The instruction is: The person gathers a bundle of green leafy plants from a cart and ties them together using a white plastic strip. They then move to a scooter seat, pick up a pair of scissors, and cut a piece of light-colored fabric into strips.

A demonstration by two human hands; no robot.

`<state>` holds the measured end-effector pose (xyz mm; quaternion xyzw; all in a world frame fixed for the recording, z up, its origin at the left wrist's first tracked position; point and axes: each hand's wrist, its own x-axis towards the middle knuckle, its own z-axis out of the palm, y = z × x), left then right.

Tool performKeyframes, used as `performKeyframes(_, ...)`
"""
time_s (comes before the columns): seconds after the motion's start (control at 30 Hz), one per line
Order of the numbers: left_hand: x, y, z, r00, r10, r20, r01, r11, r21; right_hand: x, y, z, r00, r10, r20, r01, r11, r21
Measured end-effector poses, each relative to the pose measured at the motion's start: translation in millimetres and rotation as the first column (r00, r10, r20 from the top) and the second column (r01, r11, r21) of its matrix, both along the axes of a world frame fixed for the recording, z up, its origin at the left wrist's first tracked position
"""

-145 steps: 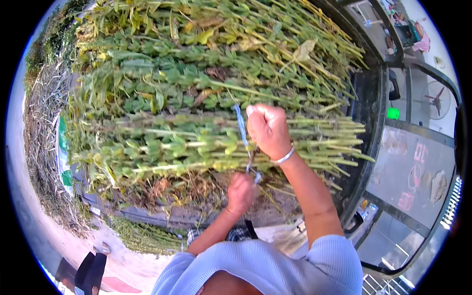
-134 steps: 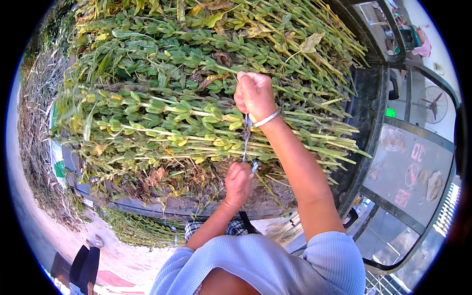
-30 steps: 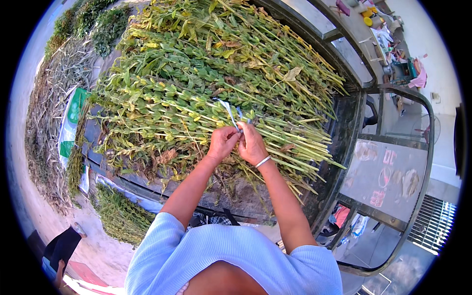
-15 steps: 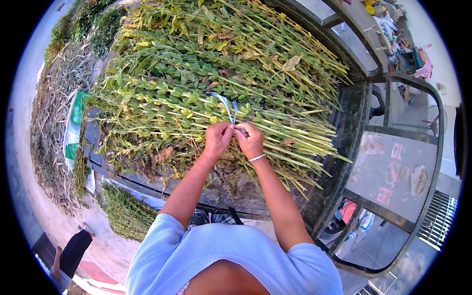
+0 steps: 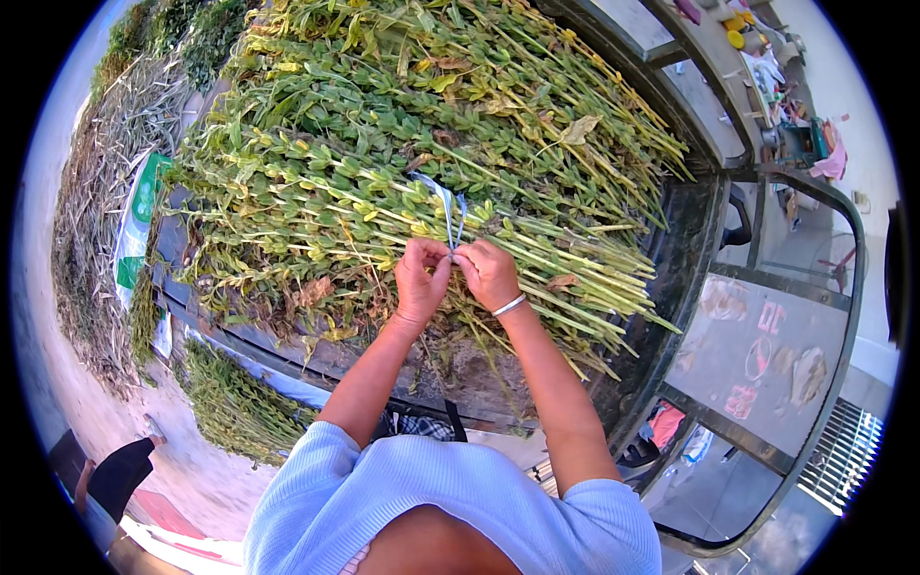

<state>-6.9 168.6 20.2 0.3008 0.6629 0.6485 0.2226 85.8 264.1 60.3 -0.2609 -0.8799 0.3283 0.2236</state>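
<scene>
A bundle of green stalks with seed pods (image 5: 335,196) lies across the vehicle bed, its cut stem ends pointing right. Around its middle runs a pale blue-white strip (image 5: 445,201), whose two sides come together at my fingers. My left hand (image 5: 420,278) pinches the strip's end between thumb and fingers. Close against it, my right hand (image 5: 491,274), with a silvery bangle at the wrist, pinches the same strip from the other side. The fingertips nearly touch and hide whatever knot or twist lies between them.
More cut stalks (image 5: 412,86) are heaped beyond the bundle. A dark metal frame (image 5: 714,220) closes off the bed's right side. On the ground at left are dried stalks (image 5: 105,220), a green-and-white sack (image 5: 141,225) and another green plant pile (image 5: 240,402). Another person (image 5: 125,479) is at lower left.
Both hands stay at the strip; the left fingers have lifted and spread slightly while still pinching. The whole view has shifted a little.
</scene>
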Motion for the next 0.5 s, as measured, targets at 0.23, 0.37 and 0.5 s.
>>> performKeyframes(0.23, -1.5, -1.3, 0.9, 0.998, -0.005, -0.061, 0.005, 1.0, 0.002, -6.3, 5.9, 7.1, 0.955, 0.103, 0.279, -0.076, 0.991, -0.106)
performKeyframes(0.37, -8.0, -5.1, 3.0, 0.966, -0.082, -0.244, 0.077, 0.997, -0.029, -19.1, 32.4, 4.0, 0.859, 0.314, 0.404, -0.137, 0.901, -0.411)
performKeyframes(0.5, -16.6, -3.6, 2.9, 0.932, -0.152, -0.328, 0.153, 0.988, -0.023, -31.7, 63.1, -2.9, 0.668, 0.632, 0.392, -0.288, 0.706, -0.647)
